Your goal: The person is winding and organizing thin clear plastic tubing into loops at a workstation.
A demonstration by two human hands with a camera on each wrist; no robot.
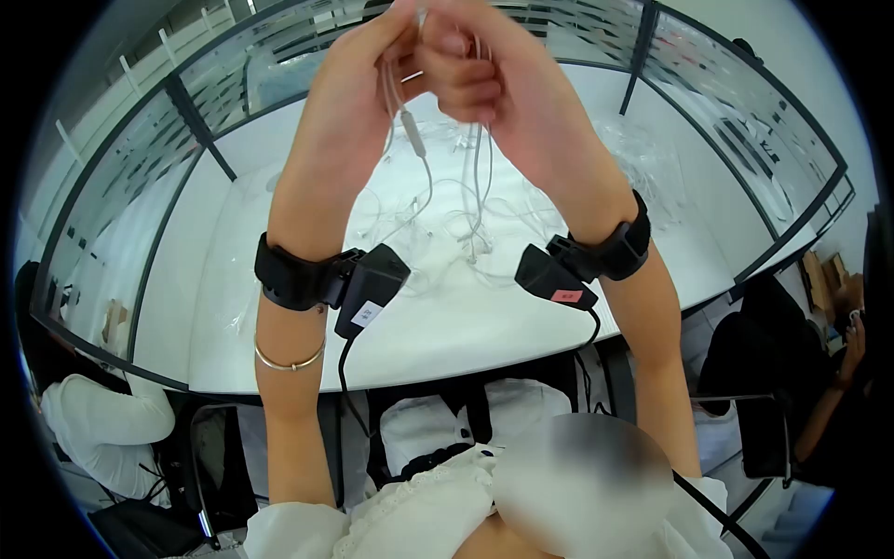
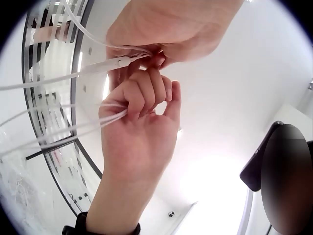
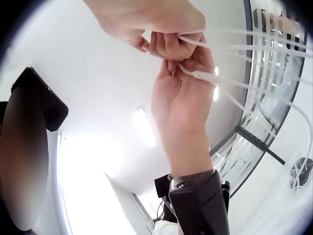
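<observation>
- Head view: the left hand (image 1: 358, 61) and right hand (image 1: 464, 79) are raised together at the upper edge, above the far part of a white table (image 1: 466, 345).
- Left hand: its fingers and thumb pinch a thin white cable (image 1: 429, 177), close against the other hand's fingers. The exact spot between the fingertips is hidden.
- Right hand: its fingers are curled round several white strands (image 1: 479, 172), which come out past the palm and hang down.
- Just below the left hand, a slim pale sleeve (image 1: 413, 133) sits on the cable. In the right wrist view it lies next to the left palm.
- Both wrists: each wears a black strap with a boxy camera unit, the left unit (image 1: 372, 289) carrying a white label and the right unit (image 1: 559, 279) a reddish one. A thin bracelet (image 1: 291, 365) circles the left forearm.
- Beneath the hands, more loose white cables (image 1: 475, 244) lie in loops on the table; whether the hanging strands join them is hard to tell. Clear plastic (image 1: 655, 182) lies to the right of them.
- Around the table's far side and both ends stand dark-framed partitions (image 1: 223, 93) with striped glass.
- Beyond the partitions, a person in a white top (image 1: 102, 429) is at the left and a person in dark clothing (image 1: 764, 354) at the right.
</observation>
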